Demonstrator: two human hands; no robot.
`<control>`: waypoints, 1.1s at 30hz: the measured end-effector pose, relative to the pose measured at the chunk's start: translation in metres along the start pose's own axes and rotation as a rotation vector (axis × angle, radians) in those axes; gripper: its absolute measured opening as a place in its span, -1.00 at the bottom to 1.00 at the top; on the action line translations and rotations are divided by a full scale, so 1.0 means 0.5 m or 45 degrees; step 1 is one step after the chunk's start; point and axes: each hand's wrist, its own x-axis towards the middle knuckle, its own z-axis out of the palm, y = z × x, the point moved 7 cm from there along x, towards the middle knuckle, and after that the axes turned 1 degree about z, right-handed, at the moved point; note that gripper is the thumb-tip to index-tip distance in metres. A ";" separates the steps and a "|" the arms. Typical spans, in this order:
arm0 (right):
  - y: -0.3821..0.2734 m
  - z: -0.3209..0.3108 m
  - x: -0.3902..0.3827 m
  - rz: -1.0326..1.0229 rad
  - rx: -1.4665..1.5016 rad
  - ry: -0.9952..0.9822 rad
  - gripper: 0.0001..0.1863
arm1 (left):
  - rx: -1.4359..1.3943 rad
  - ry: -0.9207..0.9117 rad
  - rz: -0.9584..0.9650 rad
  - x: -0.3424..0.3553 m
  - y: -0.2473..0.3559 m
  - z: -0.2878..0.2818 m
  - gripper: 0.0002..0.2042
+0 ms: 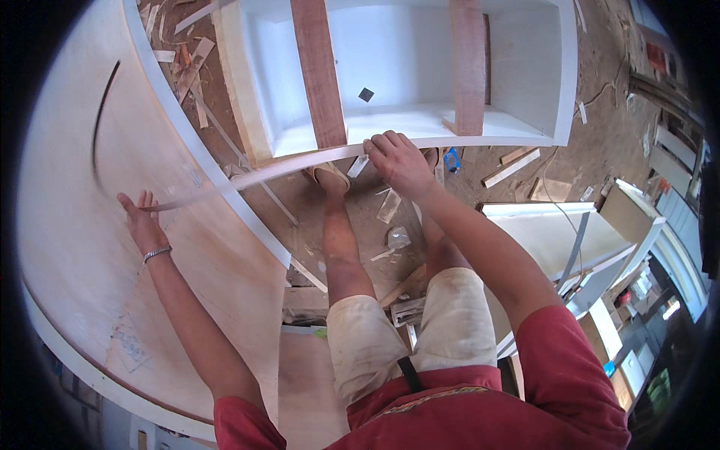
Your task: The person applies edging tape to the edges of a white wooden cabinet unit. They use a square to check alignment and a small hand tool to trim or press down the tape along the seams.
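A long, thin pale strip (277, 168) runs from the large pale wooden panel (79, 247) at left toward the front edge of a white open cabinet (386, 60). My left hand (144, 225), with a bracelet at the wrist, holds the strip's left end above the panel, fingers partly spread. My right hand (399, 166) grips the strip with curled fingers beside the cabinet's edge. The panel has a white border and a dark curved line. Two reddish-brown boards (319, 75) cross the cabinet's opening, and a small dark square sits inside it.
Offcuts (510, 169) and scraps litter the dirt floor (607, 90) around my sandalled feet (330, 180). A small blue object (451, 160) lies by the cabinet. More white cabinet pieces (536, 236) stand at right, with a cord (559, 204) hanging over them.
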 end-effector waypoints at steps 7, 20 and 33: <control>0.005 0.015 -0.004 -0.025 -0.049 -0.043 -0.61 | 0.915 0.301 1.204 -0.287 -0.011 0.057 -0.42; 0.006 0.021 -0.003 -0.007 -0.063 -0.041 -0.61 | 0.999 -1.272 1.734 -0.469 -0.199 0.440 -0.56; -0.009 0.024 0.005 0.122 -0.019 0.052 -0.62 | 1.054 -1.418 1.929 -0.433 -0.226 0.444 -0.63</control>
